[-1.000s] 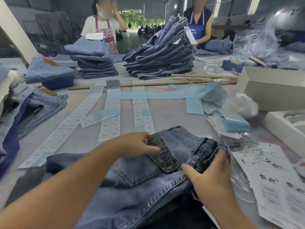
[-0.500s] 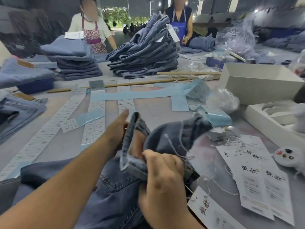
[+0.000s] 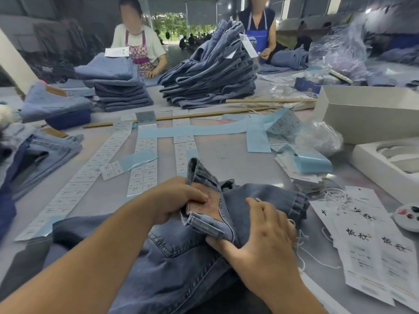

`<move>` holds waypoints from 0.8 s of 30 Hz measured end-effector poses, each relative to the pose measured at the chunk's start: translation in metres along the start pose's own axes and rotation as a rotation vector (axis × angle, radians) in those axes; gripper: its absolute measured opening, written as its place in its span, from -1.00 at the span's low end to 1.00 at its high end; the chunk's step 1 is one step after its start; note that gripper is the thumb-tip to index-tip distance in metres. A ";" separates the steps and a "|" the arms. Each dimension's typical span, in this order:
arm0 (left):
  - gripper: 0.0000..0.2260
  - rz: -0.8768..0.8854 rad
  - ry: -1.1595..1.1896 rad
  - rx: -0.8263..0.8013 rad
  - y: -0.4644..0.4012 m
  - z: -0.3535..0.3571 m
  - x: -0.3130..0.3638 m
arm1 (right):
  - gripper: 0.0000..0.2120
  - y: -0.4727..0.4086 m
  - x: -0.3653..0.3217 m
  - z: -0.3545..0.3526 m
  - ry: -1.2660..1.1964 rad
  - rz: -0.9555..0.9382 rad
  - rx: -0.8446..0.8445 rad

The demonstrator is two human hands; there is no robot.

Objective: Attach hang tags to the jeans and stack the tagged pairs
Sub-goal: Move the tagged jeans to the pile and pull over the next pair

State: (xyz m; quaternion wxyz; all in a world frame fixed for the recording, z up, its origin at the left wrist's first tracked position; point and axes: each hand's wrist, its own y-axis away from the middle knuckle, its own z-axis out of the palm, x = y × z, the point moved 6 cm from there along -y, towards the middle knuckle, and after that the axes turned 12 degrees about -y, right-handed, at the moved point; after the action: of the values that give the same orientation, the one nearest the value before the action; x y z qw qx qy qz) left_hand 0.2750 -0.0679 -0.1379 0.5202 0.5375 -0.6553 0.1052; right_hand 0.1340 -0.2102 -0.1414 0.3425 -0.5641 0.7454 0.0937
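Both hands grip the bunched waistband of the faded blue denim jeans [image 3: 172,257]: left hand [image 3: 174,200] pinching its tan patch, right hand [image 3: 260,236] clutching folds, on the grey table [image 3: 226,155]

Grey table [image 3: 226,155]; open doorway [image 3: 181,26] behind, daylight.

Garment finishing floor, probably inside a factory shed. Long grey worktable [image 3: 226,155] carries tall stacks of folded blue denim jeans [image 3: 210,71], strips of white printed size stickers [image 3: 145,155] and white paper hang tags with black characters [image 3: 371,250]. Two aproned workers [image 3: 140,48] stand opposite. Wide roll-up doorway [image 3: 181,26] behind, blurred, opens onto trees.
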 end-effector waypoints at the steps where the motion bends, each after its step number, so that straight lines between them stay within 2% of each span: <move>1: -0.85 0.001 0.001 0.010 0.001 0.000 0.001 | 0.08 -0.001 0.007 -0.002 -0.014 0.025 -0.043; 4: -0.85 0.012 -0.026 0.032 0.001 0.000 0.003 | 0.05 -0.005 0.025 -0.017 -0.301 0.101 -0.061; 6: -0.85 0.010 -0.040 0.026 0.001 0.002 0.002 | -0.13 -0.013 0.040 -0.032 -0.479 0.159 0.023; 8: -0.85 0.003 -0.039 0.023 0.000 0.004 0.002 | -0.47 -0.024 0.057 -0.041 -0.395 0.192 0.070; 9: -0.86 0.005 -0.038 0.026 0.000 0.006 0.004 | -0.58 -0.029 0.065 -0.042 -0.310 0.213 0.054; 12: -0.90 0.046 -0.087 0.041 -0.001 0.013 0.012 | -0.73 -0.038 0.081 -0.033 -0.212 0.276 -0.098; 14: -0.90 0.074 -0.117 0.059 -0.003 0.019 0.018 | -0.73 -0.039 0.080 -0.028 -0.279 0.277 -0.189; 16: -0.88 0.089 -0.145 0.078 -0.005 0.025 0.023 | -0.72 -0.038 0.075 -0.029 -0.389 0.239 -0.210; 20: -0.60 0.113 -0.214 0.089 -0.004 0.041 0.038 | -0.84 -0.032 0.050 -0.028 -0.682 0.117 -0.242; 22: -0.50 0.139 -0.302 0.072 -0.004 0.051 0.046 | -0.77 -0.030 0.041 -0.023 -0.809 0.127 -0.306; 24: -0.49 0.114 -0.412 0.094 -0.006 0.055 0.048 | -0.77 -0.032 0.039 -0.023 -0.717 0.069 -0.310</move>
State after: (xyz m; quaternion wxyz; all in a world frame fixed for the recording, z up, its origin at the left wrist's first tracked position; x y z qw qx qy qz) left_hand 0.2545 -0.1370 -0.1259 0.3430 0.5333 -0.7715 0.0527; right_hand 0.1483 -0.2638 -0.1404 0.4885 -0.5153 0.5739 0.4079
